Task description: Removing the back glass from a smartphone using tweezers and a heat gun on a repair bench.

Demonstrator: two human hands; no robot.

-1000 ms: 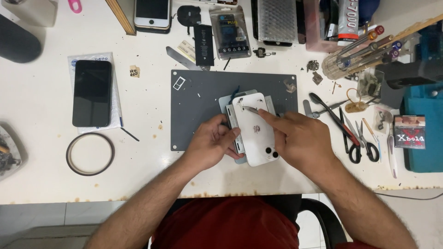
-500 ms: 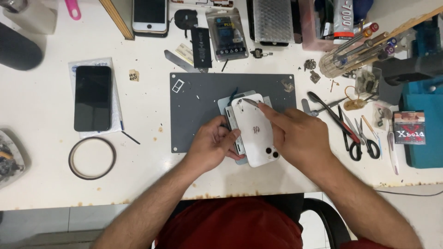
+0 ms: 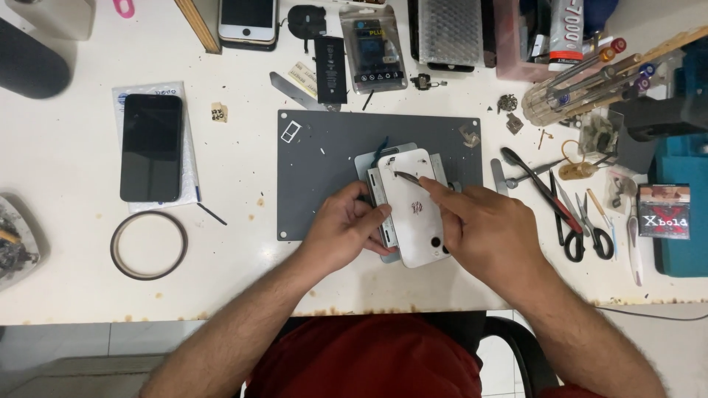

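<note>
The left hand point(image 3: 345, 230) clamps the left edge of the white rounded smartphone point(image 3: 414, 208), which lies back-up on the grey rectangular work mat point(image 3: 324, 158) at table centre; the phone's lower half is partly hidden by both hands. The right hand point(image 3: 483, 230) pinches a thin dark metal tool point(image 3: 407, 177), its tip on the phone's upper back; how the fingers close beneath cannot be made out. At nine o'clock lies a brown tape ring point(image 3: 148, 245), with a black glass-fronted phone point(image 3: 151, 147) beyond it. At three o'clock lie black-handled scissors point(image 3: 582, 228). At twelve o'clock, a second white phone point(image 3: 248, 22) is cut off by the frame.
</note>
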